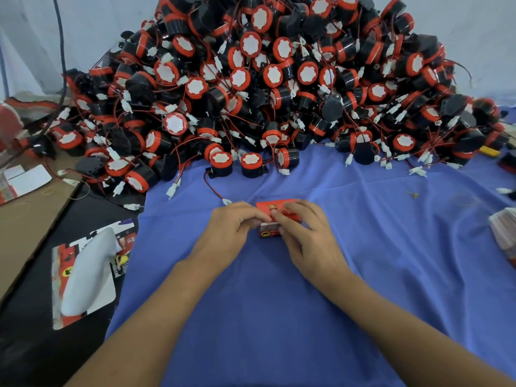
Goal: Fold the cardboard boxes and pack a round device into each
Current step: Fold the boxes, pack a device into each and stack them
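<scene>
A small red cardboard box (272,231) with white and black print stands on the blue cloth (279,303) in the middle. My left hand (231,233) grips its left side with curled fingers. My right hand (304,233) lies over its top and right side, fingers curled on the red top flap. What is inside the box is hidden. A huge pile of round black-and-red devices (265,79) with red wires and white plugs fills the far half of the table. Two upright devices (221,163) stand closest, just beyond the box.
A stack of flat printed box blanks (83,277) lies at the left on a black surface. Brown cardboard (25,224) sits further left. More flat blanks (504,230) lie at the right edge. A dark cable (62,51) hangs at the back left.
</scene>
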`<action>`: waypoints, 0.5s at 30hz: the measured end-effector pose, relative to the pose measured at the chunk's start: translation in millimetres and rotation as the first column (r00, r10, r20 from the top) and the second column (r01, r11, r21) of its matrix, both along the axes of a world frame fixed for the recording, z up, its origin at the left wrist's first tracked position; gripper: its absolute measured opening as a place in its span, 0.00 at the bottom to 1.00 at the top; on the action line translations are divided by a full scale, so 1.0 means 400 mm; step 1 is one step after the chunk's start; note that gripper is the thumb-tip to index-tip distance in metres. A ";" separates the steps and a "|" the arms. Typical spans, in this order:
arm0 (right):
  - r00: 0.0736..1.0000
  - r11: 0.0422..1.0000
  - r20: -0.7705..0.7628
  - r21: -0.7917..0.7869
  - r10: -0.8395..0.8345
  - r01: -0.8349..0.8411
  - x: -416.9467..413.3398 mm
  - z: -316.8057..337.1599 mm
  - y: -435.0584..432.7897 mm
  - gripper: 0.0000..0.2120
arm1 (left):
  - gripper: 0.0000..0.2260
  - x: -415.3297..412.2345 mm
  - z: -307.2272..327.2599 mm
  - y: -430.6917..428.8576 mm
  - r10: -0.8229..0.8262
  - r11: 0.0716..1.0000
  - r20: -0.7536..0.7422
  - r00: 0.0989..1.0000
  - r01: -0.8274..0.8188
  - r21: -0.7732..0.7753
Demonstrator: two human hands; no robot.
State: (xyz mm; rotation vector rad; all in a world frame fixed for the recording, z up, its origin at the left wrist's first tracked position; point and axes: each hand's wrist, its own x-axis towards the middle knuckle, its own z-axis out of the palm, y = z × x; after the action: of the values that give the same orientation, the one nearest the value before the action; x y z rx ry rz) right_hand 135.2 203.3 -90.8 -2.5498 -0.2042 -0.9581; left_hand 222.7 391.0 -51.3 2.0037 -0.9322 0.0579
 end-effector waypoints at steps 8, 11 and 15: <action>1.000 1.000 -0.001 0.012 0.011 -0.011 0.003 -0.004 0.000 0.17 | 0.09 -0.008 -0.015 0.003 -0.063 0.996 0.294 0.954 0.044 0.072; 1.000 1.000 0.016 0.016 0.008 -0.008 0.004 -0.006 0.000 0.17 | 0.09 0.010 0.004 0.005 -0.113 0.993 0.224 0.968 0.101 0.066; 1.000 1.000 0.013 0.017 -0.005 0.005 0.004 -0.007 -0.002 0.16 | 0.11 0.047 0.033 -0.003 -0.151 0.981 0.125 0.981 0.133 0.145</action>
State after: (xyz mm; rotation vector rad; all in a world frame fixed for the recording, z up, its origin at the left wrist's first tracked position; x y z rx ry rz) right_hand 137.0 202.4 -93.6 -2.5307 -0.1927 -0.9751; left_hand 241.7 389.9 -38.0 2.0719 -1.1927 0.0528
